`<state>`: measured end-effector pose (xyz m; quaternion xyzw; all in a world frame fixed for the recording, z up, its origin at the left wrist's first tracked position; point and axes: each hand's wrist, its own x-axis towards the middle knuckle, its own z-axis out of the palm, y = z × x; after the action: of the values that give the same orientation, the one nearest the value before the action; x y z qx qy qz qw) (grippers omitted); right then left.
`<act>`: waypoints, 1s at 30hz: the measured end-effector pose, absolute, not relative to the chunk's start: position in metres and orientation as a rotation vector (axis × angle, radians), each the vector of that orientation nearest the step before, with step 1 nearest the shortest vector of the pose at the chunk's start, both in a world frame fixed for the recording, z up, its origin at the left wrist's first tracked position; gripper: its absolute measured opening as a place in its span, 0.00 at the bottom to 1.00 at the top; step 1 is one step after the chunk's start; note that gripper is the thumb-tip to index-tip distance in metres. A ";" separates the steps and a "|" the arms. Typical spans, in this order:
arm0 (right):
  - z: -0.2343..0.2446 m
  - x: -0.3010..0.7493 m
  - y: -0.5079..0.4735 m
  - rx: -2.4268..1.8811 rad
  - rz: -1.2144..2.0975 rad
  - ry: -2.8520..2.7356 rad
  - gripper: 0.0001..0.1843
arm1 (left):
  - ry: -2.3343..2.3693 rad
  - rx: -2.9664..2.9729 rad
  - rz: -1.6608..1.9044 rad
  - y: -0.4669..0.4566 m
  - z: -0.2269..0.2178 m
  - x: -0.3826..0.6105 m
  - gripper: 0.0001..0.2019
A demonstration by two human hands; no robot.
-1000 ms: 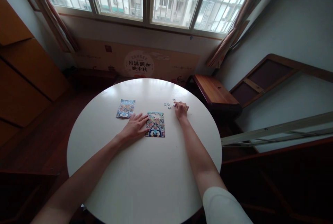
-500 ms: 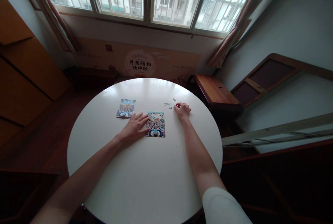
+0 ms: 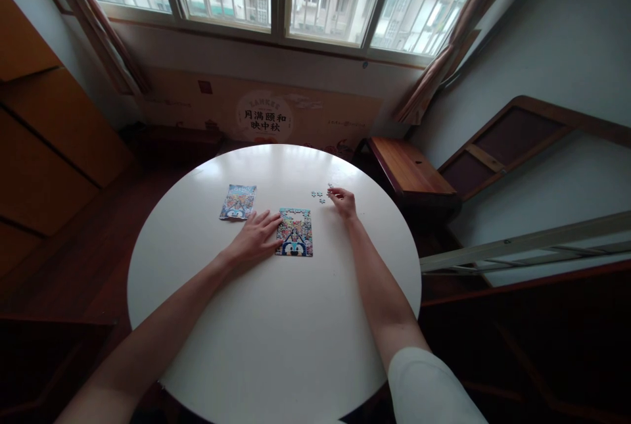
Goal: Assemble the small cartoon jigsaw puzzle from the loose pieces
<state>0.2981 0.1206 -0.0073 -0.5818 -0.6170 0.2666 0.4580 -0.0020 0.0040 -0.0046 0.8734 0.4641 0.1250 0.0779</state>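
Observation:
A jigsaw puzzle (image 3: 294, 240) with a dark blue cartoon figure lies on the white table, with a pale gap near its top. My left hand (image 3: 256, 235) rests flat with fingers spread, its fingertips on the puzzle's left edge. To the right of the puzzle, my right hand (image 3: 344, 203) pinches a small puzzle piece (image 3: 329, 193) between thumb and fingers. Several loose puzzle pieces (image 3: 319, 194) lie just left of that hand, and one more is partly behind its fingertips. A printed picture packet (image 3: 238, 202) lies beyond my left hand.
The round white table (image 3: 276, 332) fills the middle. Behind it stands a printed panel (image 3: 197, 98) below barred windows. A wooden bench (image 3: 409, 164) is at the back right, and a metal rail (image 3: 522, 243) runs along the right side.
My right hand has turned and shifted slightly left, and a puzzle piece now shows at its fingertips. My left hand stays on the puzzle's edge. The whole view has shifted slightly.

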 end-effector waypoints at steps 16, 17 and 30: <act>0.029 0.239 0.102 -1.129 1.081 -2.160 0.05 | 1.397 2.618 0.368 0.004 -0.005 -0.002 0.31; 0.029 0.238 0.101 -1.125 1.063 -2.200 0.05 | 1.394 2.618 0.370 0.004 -0.005 -0.002 0.31; 0.031 0.228 0.094 -1.133 0.993 -2.346 0.08 | 1.384 2.622 0.371 0.005 -0.003 -0.002 0.31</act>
<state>0.2280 0.0943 0.0310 -0.4001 -0.8284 0.3505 0.1758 -0.0023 0.0047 -0.0035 0.8749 0.4618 0.1238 0.0769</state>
